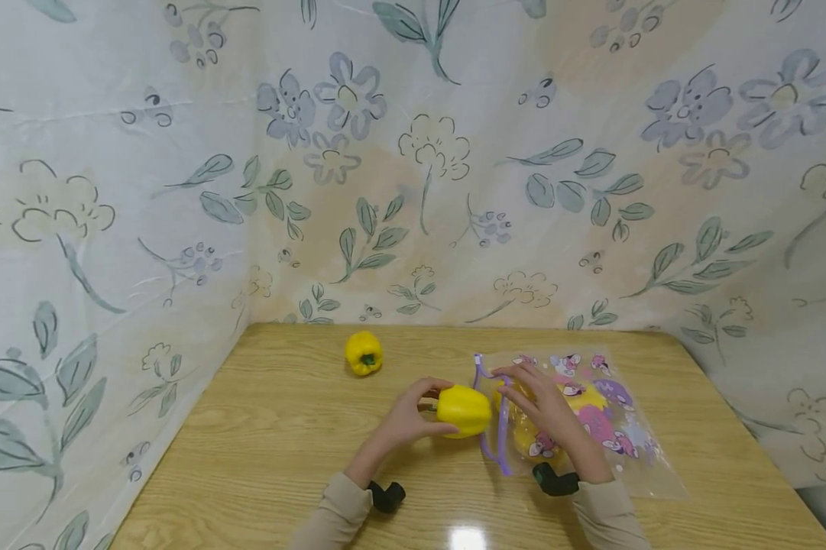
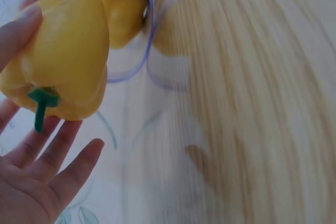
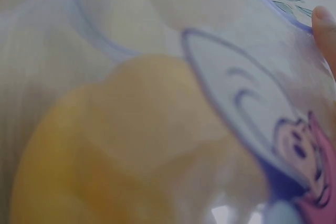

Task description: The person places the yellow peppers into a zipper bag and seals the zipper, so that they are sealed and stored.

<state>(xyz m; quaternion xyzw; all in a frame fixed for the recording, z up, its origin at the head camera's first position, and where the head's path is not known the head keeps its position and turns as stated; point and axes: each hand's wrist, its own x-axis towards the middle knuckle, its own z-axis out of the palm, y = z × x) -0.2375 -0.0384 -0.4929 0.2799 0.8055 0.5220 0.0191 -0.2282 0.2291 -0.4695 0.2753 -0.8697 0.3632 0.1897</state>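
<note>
My left hand grips a yellow bell pepper between thumb and fingers, just left of the mouth of a clear plastic zip bag. In the left wrist view the pepper's green stem points back toward the palm. My right hand holds the upper side of the bag's purple rim, and the mouth gapes. Inside the bag lie yellow peppers, partly hidden by pink and purple cartoon prints. The right wrist view is mostly filled by the bag film over a blurred yellow pepper.
Another yellow bell pepper stands toward the back of the wooden table, left of the hands. A floral cloth hangs behind the table and along its sides. Dark wrist-camera mounts sit at both wrists.
</note>
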